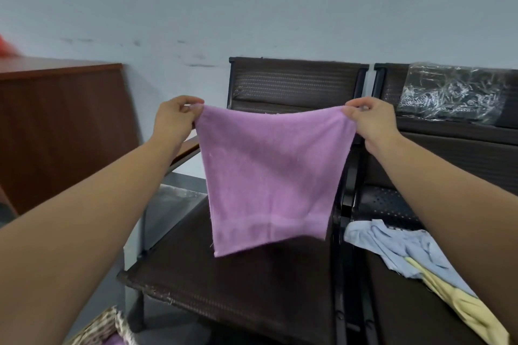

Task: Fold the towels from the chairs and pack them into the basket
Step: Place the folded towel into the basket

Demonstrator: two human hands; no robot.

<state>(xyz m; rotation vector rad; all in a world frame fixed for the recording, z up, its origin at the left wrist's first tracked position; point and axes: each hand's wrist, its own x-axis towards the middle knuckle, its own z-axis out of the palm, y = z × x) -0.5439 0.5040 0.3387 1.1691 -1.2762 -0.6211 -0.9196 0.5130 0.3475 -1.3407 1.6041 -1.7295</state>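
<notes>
Head view: your left hand (175, 117) and right hand (370, 120) each pinch a top corner of the purple towel (269, 176), hanging level between them; the basket (109, 328) sits below your left forearm, nearer that hand.

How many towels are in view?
3: a purple towel pinched by left hand and right hand; light blue towel and yellow towel on the right chair. A purple patch in the basket may be another.
</notes>
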